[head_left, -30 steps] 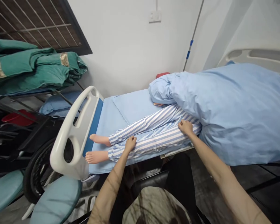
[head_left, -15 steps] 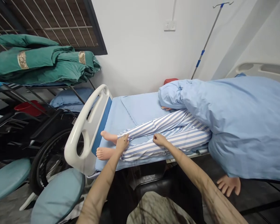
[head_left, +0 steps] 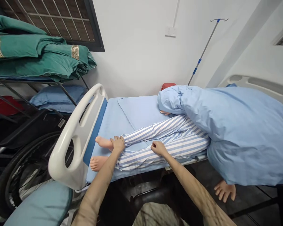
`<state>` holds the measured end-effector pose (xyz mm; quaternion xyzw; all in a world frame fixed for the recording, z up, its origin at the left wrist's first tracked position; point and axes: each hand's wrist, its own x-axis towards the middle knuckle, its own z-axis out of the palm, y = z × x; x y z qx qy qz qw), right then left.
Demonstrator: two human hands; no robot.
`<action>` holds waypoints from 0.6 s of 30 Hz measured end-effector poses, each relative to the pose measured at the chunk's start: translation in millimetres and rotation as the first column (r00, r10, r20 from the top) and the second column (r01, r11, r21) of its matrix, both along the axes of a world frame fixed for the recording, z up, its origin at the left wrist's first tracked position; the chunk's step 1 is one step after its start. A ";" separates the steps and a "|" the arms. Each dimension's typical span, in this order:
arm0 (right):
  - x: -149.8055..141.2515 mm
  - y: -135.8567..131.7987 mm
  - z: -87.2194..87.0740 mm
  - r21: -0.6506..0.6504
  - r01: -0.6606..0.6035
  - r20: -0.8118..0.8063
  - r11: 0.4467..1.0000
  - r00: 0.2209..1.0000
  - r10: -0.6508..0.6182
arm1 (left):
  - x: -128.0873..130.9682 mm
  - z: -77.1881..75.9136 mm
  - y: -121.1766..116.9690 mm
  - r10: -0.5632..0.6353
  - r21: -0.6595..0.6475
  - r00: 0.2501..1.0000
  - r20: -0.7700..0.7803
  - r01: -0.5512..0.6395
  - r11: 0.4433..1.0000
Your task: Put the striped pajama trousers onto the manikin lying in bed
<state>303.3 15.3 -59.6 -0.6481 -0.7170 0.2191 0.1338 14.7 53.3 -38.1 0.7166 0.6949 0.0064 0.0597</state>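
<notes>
A manikin in blue-and-white striped pyjama trousers lies on a hospital bed with a light blue sheet. A light blue quilt covers its upper body. My left hand is wrapped round the far leg's ankle, just beside the bare foot. My right hand rests curled on the near trouser leg around the knee, fingers pressed into the striped cloth. The manikin's other foot lies near the footboard. One manikin hand hangs below the quilt at the bed's near side.
A white footboard closes the bed's left end. A wheelchair stands left of it, under a rack with folded green blankets and a blue pillow. An IV pole leans by the wall. A blue padded seat sits at lower left.
My left hand slid from the shin down to the far ankle and closed round it. My right hand moved from the thigh to the knee area, then stayed there.
</notes>
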 end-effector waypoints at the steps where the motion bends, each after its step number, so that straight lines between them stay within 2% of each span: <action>1: -0.3 -0.1 -1.2 0.004 0.010 0.002 1.000 1.000 -0.010 | 2.0 -3.8 3.5 -0.002 -0.007 0.999 -0.032 0.001 1.000; 4: -0.3 -0.3 -3.3 -0.001 0.031 0.015 1.000 0.999 -0.031 | 5.5 -15.0 11.3 -0.026 -0.096 0.993 -0.115 0.015 0.995; 8: -0.4 -0.3 -0.7 -0.018 0.043 0.049 0.999 0.998 -0.042 | 3.5 -23.5 21.8 -0.007 -0.173 0.991 -0.131 -0.016 0.985; 13: -2.8 -3.1 9.9 -0.033 0.026 0.054 0.999 0.998 -0.024 | -7.4 -20.2 31.6 -0.031 -0.243 0.997 -0.075 0.011 0.970; 18: -2.3 -5.2 17.9 -0.102 -0.001 0.109 0.995 0.994 0.012 | -15.6 -13.8 33.2 0.002 -0.306 0.999 -0.053 -0.018 0.952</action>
